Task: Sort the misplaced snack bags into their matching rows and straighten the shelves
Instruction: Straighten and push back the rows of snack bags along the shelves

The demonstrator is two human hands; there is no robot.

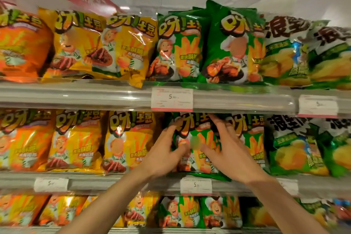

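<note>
1. Both hands raised to the middle shelf, bare forearms reaching up from the bottom of the view.
2. Left hand (167, 153) laid on the left edge of a glossy green foil snack bag with yellow fries and a cartoon chef (197, 144); fingers spread and only loosely bent, thumb across the bag's front. Whether really gripping or merely pressing, cannot tell.
3. Right hand (230, 150) set against the same bag's right edge, fingers long and fairly straight, pointing up toward the shelf rail, thumb reaching left onto the front of the bag.
4. Green bag upright on the middle grey metal shelf (123, 183), at the head of the green row, between the two hands.
5. Just right of it, partly covered by the right hand, a second green fries bag (252, 138) of the same print.
6. Just left, a yellow foil fries bag (125, 138), then further yellow and orange bags along the row.
7. Far right of the row, green-and-white potato chip bags (296, 146).
8. Upper shelf in the same colour order; a tall green foil bag (233, 43) there leaning, overlapping its green neighbour.
9. White price tag with red edge (171, 99) clipped to the upper rail, directly above the handled bag.
10. Blurred by motion throughout.
</note>
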